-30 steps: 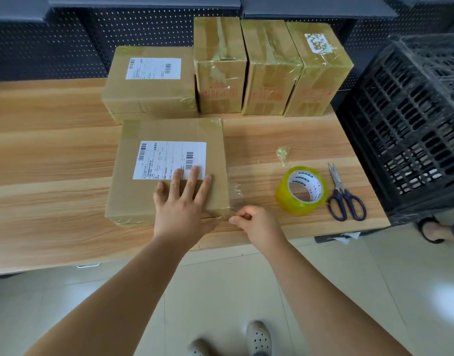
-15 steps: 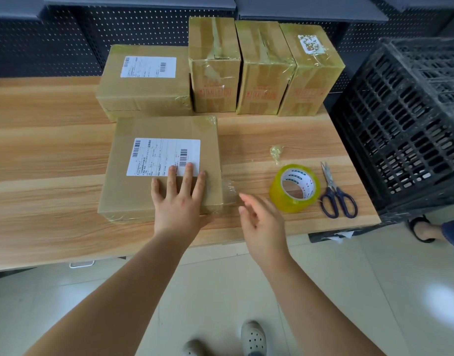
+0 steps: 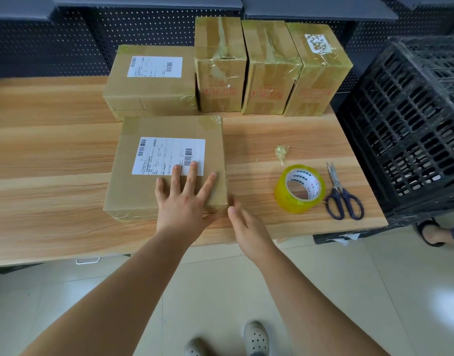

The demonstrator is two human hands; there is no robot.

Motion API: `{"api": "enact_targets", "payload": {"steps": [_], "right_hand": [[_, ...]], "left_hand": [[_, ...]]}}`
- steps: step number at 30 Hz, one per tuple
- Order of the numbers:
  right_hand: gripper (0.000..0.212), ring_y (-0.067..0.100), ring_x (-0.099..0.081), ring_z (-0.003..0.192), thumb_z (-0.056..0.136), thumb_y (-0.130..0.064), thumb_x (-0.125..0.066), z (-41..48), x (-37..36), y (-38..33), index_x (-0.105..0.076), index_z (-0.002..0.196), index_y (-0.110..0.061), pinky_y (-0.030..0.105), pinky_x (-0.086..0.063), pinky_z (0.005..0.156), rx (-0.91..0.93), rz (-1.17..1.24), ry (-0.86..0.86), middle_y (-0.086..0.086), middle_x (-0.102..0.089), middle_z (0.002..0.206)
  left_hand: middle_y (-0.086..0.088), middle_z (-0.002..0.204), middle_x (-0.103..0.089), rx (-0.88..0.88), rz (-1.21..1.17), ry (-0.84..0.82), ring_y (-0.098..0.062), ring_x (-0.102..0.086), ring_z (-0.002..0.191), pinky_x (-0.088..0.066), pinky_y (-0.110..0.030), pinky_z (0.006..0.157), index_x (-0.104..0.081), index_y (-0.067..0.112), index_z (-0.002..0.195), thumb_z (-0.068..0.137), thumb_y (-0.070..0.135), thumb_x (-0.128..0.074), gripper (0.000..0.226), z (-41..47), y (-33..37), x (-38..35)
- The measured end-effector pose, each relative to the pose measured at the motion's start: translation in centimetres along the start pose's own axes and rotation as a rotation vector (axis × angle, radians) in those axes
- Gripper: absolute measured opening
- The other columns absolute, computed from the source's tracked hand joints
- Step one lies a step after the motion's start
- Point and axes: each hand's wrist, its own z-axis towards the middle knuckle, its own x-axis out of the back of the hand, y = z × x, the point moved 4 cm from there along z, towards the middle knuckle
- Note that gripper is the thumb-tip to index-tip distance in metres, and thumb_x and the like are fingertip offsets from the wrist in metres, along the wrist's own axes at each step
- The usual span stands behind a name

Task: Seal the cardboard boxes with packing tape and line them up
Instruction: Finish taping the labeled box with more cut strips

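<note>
Bare wood of the table [image 3: 41,150] runs wide to the left of the near box [image 3: 133,191]. A strip lies open between that box and the tape roll [image 3: 300,188], with the right hand [image 3: 249,227] at its near end. Beyond the scissors [image 3: 341,194], a black crate [image 3: 413,124] walls off the right. 4 boxes [image 3: 269,73] line the back.

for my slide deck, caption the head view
Left hand flat on a labelled cardboard box, right hand open beside its near corner

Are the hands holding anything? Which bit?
Nothing is gripped. The left hand presses flat on top of the front box, near its right front corner; the right hand is open beside that corner.
</note>
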Motion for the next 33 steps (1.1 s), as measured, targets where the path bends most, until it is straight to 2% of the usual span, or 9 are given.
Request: {"api": "enact_targets", "payload": {"steps": [3, 7, 10, 12, 15, 18, 22, 26, 33], "right_hand": [[0.050, 0.005, -0.039, 0.137, 0.103, -0.027, -0.044, -0.2, 0.5, -0.1, -0.033, 0.152, -0.030, 0.015, -0.028, 0.107, 0.016, 0.009, 0.076, -0.011, -0.046, 0.147], [0.065, 0.001, -0.040, 0.129, 0.098, -0.009, -0.042, -0.4, -2.3, 0.2, -0.019, 0.156, -0.028, 0.017, -0.033, 0.106, 0.078, -0.139, -0.040, -0.018, -0.042, 0.141], [0.050, 0.017, -0.048, 0.129, 0.100, -0.016, -0.046, 0.0, -1.8, 1.1, -0.038, 0.150, -0.016, 0.025, -0.037, 0.108, 0.134, -0.278, 0.039, 0.000, -0.053, 0.141], [0.045, 0.012, -0.057, 0.114, 0.097, -0.024, -0.059, -0.2, -0.6, 1.2, -0.051, 0.141, -0.018, 0.021, -0.045, 0.098, 0.096, -0.145, 0.147, -0.003, -0.061, 0.128], [0.053, 0.002, -0.058, 0.108, 0.090, -0.030, -0.070, -0.5, 0.8, 0.6, -0.053, 0.140, -0.024, 0.003, -0.042, 0.083, -0.018, 0.079, 0.181, -0.012, -0.058, 0.126], [0.030, 0.000, -0.063, 0.103, 0.087, -0.012, -0.073, -0.8, 2.7, -2.9, -0.071, 0.115, -0.021, 0.009, -0.044, 0.084, 0.118, 0.206, 0.223, -0.007, -0.067, 0.115], [0.018, -0.002, -0.063, 0.090, 0.077, 0.001, -0.078, -1.6, 5.7, -10.4, -0.074, 0.078, -0.016, 0.012, -0.047, 0.083, 0.271, 0.319, 0.275, -0.003, -0.063, 0.099], [0.020, -0.010, -0.060, 0.074, 0.073, 0.006, -0.079, -1.2, 5.9, -16.5, -0.061, 0.073, 0.014, 0.005, -0.041, 0.074, 0.300, 0.277, 0.134, 0.004, -0.052, 0.096], [0.035, -0.009, -0.050, 0.099, 0.066, -0.007, -0.087, -0.1, 1.4, -19.4, -0.053, 0.061, -0.017, 0.010, -0.037, 0.079, 0.202, 0.090, 0.086, -0.013, -0.043, 0.121]], "left_hand": [[-0.005, 0.161, 0.017, -0.008, 0.019, -0.026, -0.039, 0.009, 0.148, -0.008, -0.063, 0.113, 0.028, 0.044, 0.144, 0.082, 0.076, -0.044, 0.100, -0.1, 0.1, 0.0], [-0.005, 0.160, 0.019, -0.003, 0.011, -0.041, -0.039, 0.010, 0.147, -0.008, -0.063, 0.113, 0.036, 0.047, 0.136, 0.085, 0.072, -0.046, 0.099, 0.0, 0.0, 0.3], [-0.004, 0.160, 0.021, -0.006, 0.027, -0.065, -0.038, 0.012, 0.147, -0.008, -0.062, 0.114, 0.036, 0.047, 0.137, 0.088, 0.065, -0.050, 0.100, 0.1, -0.1, 0.6], [-0.004, 0.162, 0.013, -0.009, 0.003, -0.053, -0.038, 0.005, 0.148, -0.012, -0.063, 0.113, 0.029, 0.048, 0.140, 0.086, 0.063, -0.055, 0.101, 0.1, -0.2, 0.4], [-0.008, 0.159, -0.026, -0.012, -0.090, -0.004, -0.042, -0.027, 0.142, -0.028, -0.066, 0.103, -0.009, 0.046, 0.150, 0.068, 0.059, -0.077, 0.107, -0.1, -0.2, 1.4], [-0.005, 0.158, -0.030, -0.007, -0.249, 0.096, -0.041, -0.032, 0.141, -0.033, -0.061, 0.102, -0.017, 0.047, 0.148, 0.067, 0.057, -0.079, 0.102, -0.7, -0.2, 3.4], [0.010, 0.163, -0.009, 0.050, -0.707, 0.203, -0.023, -0.013, 0.150, -0.024, -0.048, 0.115, 0.002, 0.057, 0.147, 0.073, 0.059, -0.073, 0.106, -1.2, -0.8, 8.5], [0.005, 0.159, -0.028, 0.096, -1.085, 0.199, -0.014, -0.030, 0.145, -0.033, -0.044, 0.115, -0.003, 0.056, 0.147, 0.071, 0.058, -0.076, 0.106, -2.1, -2.2, 10.7], [0.025, 0.144, -0.044, 0.194, -1.335, 0.011, 0.000, -0.045, 0.131, -0.041, -0.042, 0.109, -0.010, 0.046, 0.151, 0.072, 0.058, -0.072, 0.101, -4.7, -5.2, 10.5]]}}
